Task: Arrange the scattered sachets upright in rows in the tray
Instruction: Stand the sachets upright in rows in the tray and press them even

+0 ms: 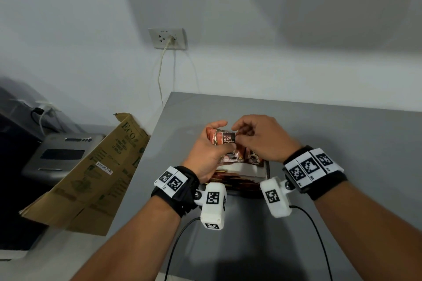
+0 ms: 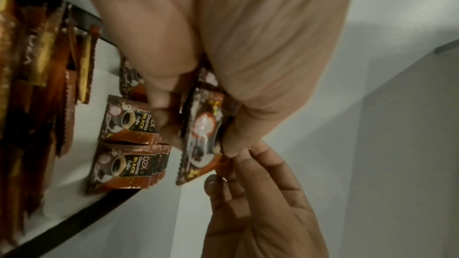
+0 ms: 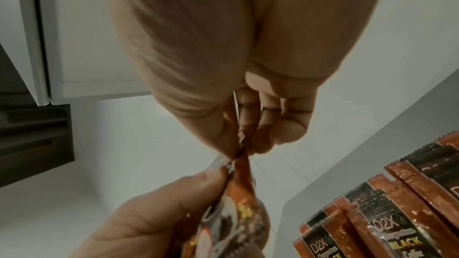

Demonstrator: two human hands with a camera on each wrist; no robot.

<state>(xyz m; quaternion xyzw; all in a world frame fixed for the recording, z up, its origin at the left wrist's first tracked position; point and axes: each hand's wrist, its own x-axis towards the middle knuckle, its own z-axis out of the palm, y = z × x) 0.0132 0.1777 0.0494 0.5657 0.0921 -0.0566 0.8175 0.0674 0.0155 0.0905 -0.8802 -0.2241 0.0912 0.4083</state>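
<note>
My left hand [image 1: 213, 143] grips a small stack of brown D2X coffee sachets [image 1: 225, 141] above the tray [image 1: 267, 170]. My right hand [image 1: 245, 131] pinches the top edge of the front sachet [image 3: 242, 159] between thumb and fingertips. In the left wrist view the held sachets [image 2: 202, 134] hang in front of my palm, with the right hand's fingers [image 2: 238, 180] at their far edge. Several sachets [image 2: 126, 166] stand upright in rows in the white-lined, black-rimmed tray [image 2: 82, 213]. More upright sachets [image 3: 387, 213] show at the lower right of the right wrist view.
The tray sits on a grey table [image 1: 319, 125] against a white wall with a socket [image 1: 167, 39] and a hanging cable. A flattened cardboard box [image 1: 96, 178] leans at the table's left edge beside a grey machine [image 1: 61, 155]. Black wrist-camera cables [image 1: 319, 239] trail toward me.
</note>
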